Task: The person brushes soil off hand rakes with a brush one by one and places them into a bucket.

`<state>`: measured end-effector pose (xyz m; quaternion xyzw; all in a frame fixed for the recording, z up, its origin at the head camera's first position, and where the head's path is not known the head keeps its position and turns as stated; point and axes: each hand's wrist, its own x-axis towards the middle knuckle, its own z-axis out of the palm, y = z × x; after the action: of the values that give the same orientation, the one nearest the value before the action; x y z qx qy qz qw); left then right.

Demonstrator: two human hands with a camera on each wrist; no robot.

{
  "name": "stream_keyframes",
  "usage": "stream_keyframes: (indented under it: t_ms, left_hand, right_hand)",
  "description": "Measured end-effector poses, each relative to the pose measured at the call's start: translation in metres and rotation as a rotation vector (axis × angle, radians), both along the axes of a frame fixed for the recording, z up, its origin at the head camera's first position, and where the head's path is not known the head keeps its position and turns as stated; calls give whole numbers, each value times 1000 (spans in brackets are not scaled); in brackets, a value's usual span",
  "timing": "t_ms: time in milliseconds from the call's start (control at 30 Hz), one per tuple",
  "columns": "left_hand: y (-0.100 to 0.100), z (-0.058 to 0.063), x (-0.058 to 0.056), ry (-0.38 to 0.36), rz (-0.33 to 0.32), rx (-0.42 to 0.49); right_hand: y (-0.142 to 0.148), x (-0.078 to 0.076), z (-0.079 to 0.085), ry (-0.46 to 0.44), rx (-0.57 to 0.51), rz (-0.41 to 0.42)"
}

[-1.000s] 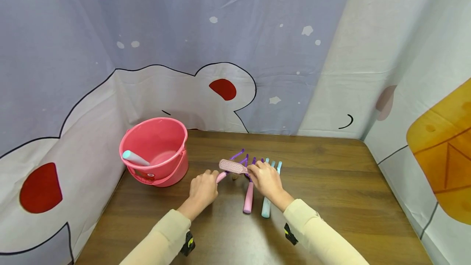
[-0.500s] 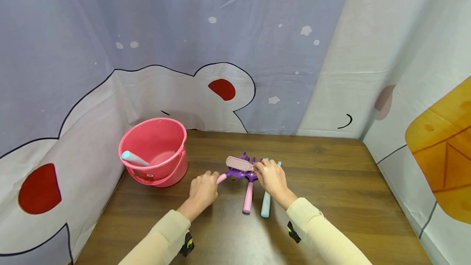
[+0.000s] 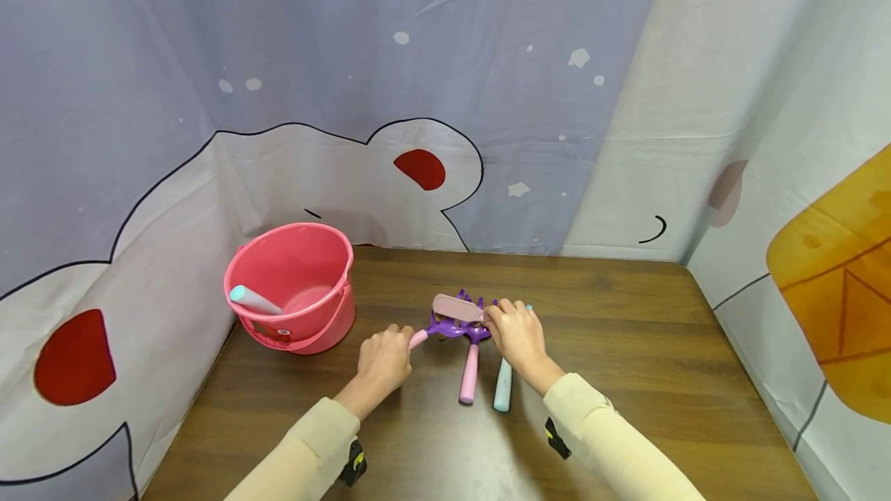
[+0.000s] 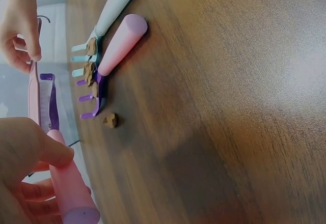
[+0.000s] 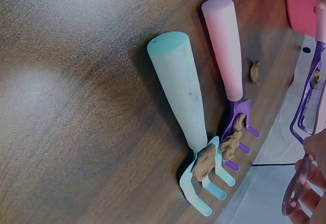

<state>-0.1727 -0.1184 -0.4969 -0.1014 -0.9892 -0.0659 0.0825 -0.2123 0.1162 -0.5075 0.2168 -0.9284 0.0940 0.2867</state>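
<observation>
Backdrop [image 3: 445, 60]: cartoon cloth, lilac and white with black outlines, behind and to both sides of the wood-grain table [image 3: 626, 346]. Pink bucket [image 3: 295, 253] upright on the table, to my left. Small label [image 3: 270, 330] on its front with a round white mark; print too small to read. A white handle with a teal end [image 3: 256, 299] leans inside the bucket against the rim.

Black wrist units [image 3: 353, 462] on both my sleeves, yellow marking on each, can't make out any lettering.

My left hand [image 3: 386, 362] grips the pink handle of a purple rake [image 3: 445, 328], thumb and fingers wrapped round, rake off the table. My right hand [image 3: 518, 335] pinches the thin handle of a pink brush [image 3: 455, 308], bristle side toward that rake's head; can't tell if bristles touch.

Below, between my hands, two more rakes lie on the table side by side: light-blue rake [image 5: 181, 94] with a teal end cap, and a pink-handled rake [image 5: 226, 56] with purple tines. Brown lump [image 5: 205, 163] on the light-blue head, brown clumps [image 5: 232, 142] on the other. One small brown piece [image 5: 254, 73] loose on the table nearby.
</observation>
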Motion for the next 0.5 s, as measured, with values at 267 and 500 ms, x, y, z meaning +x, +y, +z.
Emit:
stream_keyframes:
  t_ms: [267,500]
  left_hand:
    - [-1,1,0,15,-2,3]
    - [-2,0,1,15,0,-8]
  right_hand:
    - [0,2,1,8,26,-40]
    - [1,4,0,-2,40,-61]
